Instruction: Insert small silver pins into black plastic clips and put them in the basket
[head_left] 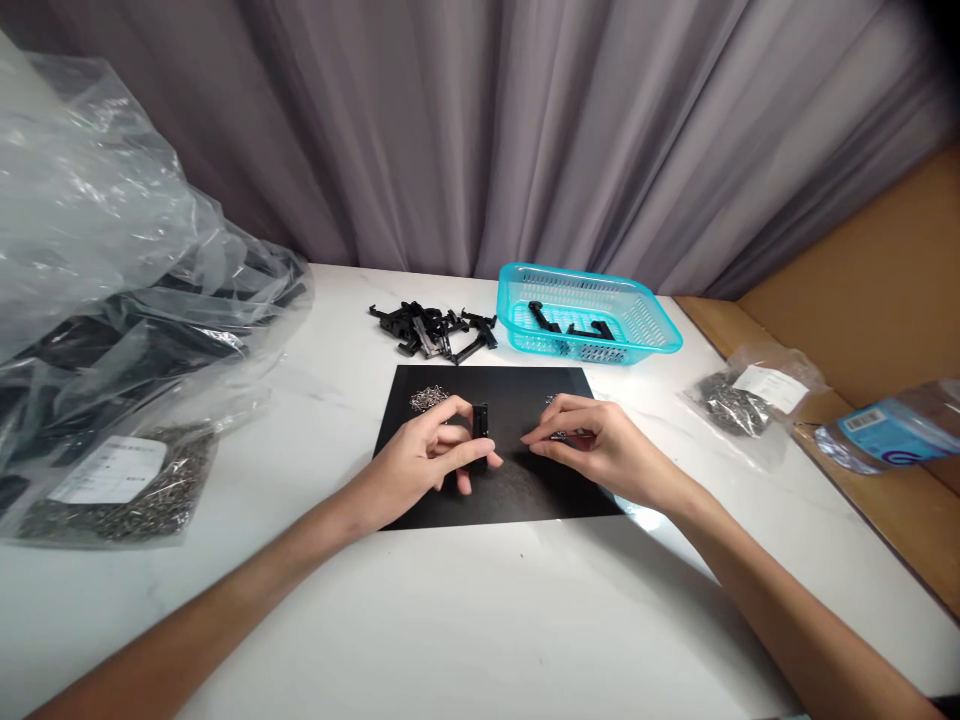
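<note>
My left hand (427,455) grips a black plastic part (481,425) upright between thumb and fingers, over the black mat (517,490). To its right, my right hand (600,445) hovers above the mat with thumb and fingertips pinched together; whatever they hold is too small to make out. A small pile of metal pieces (429,399) lies on the mat behind my left hand. More small metal pieces (553,400) show behind my right fingers, partly hidden by them.
Black plastic parts (431,328) are heaped behind the mat. A blue basket (652,340) holds a few similar parts. Bags of small metal pieces lie left (142,490) and right (739,400). A large plastic bag (97,210) fills the left; a bottle (889,432) lies right.
</note>
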